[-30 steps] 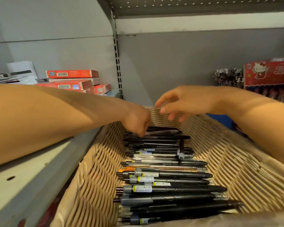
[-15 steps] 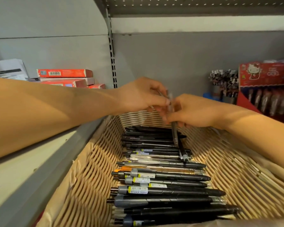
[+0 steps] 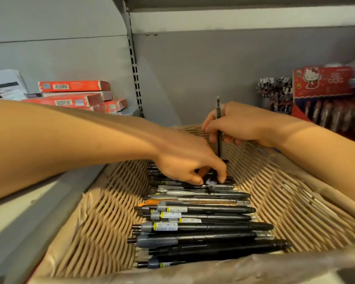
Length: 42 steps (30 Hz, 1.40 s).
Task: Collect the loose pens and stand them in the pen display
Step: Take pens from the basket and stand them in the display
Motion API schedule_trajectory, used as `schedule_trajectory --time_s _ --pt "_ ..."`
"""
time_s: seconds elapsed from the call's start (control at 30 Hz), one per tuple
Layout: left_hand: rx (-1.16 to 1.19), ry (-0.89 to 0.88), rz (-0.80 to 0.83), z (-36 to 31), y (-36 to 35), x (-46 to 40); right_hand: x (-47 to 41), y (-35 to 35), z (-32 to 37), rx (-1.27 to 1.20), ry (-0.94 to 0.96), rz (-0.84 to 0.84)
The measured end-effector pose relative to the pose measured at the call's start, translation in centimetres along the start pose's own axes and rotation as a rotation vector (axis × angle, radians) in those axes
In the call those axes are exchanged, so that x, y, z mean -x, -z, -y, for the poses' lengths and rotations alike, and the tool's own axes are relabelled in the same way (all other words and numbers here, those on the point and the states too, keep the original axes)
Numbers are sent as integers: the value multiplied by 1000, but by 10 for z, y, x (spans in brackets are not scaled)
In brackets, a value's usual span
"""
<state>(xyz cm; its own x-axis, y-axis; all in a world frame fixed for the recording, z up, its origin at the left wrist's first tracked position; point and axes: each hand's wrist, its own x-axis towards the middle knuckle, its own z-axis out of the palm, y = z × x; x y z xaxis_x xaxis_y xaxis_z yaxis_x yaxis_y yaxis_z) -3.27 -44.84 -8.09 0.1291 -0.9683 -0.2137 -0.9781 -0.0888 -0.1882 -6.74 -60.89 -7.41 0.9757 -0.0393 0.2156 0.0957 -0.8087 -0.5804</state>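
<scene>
Several black pens lie side by side in a box lined with brown honeycomb paper. My right hand is above the far end of the box, closed around one dark pen held upright. My left hand reaches down into the far part of the pile, its fingertips pinching a black pen there. A pen display with upright pens stands on the shelf at the back right.
Red flat boxes are stacked at the back left behind a slotted shelf upright. A red cartoon-cat display box with packaged pens sits at the far right. A grey shelf ledge runs along the box's left side.
Half a second ago both hands met at one pen above the pile. Now the right hand alone holds it upright, and the left hand has dropped back into the pile.
</scene>
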Motion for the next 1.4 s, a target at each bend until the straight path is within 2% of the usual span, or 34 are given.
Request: schedule_trajectory --time_s 0.13,0.3,0.53,0.63,0.73,0.8,0.83,0.87,0.93,0.97,1.03,1.1,1.23,1.33,1.4 --pt "84 75 14 2 -1 1 4 0 0 27 9 -3" --pt "359 282 -373 19 19 14 8 3 2 -39 -12 -63" --pt "550 502 -612 28 20 14 15 2 10 -78 -26 114" --pt "673 454 -625 26 20 17 16 1 12 -63 22 116" --pt "812 427 -584 26 23 16 15 -1 5 -54 46 106" --pt "831 478 -563 31 25 17 14 -3 3 -44 54 89" --pt "751 521 -532 36 24 18 15 -3 2 -35 58 87" --pt "549 555 -457 40 23 21 15 -3 2 -35 64 85" --pt "114 576 -224 49 14 23 16 -2 1 -69 78 70" --pt "2 563 -94 51 9 22 16 -1 1 -83 81 59" --pt "0 556 107 50 3 17 17 -1 2 -99 88 37" --pt "-17 527 217 48 0 11 18 -1 3 -113 108 12" --pt "-98 483 355 45 -5 8 19 4 7 8 151 -12" --pt "-104 478 409 43 -7 8 21 2 7 55 112 103" --pt "-21 496 357 43 -4 9 20 -1 6 135 99 183"
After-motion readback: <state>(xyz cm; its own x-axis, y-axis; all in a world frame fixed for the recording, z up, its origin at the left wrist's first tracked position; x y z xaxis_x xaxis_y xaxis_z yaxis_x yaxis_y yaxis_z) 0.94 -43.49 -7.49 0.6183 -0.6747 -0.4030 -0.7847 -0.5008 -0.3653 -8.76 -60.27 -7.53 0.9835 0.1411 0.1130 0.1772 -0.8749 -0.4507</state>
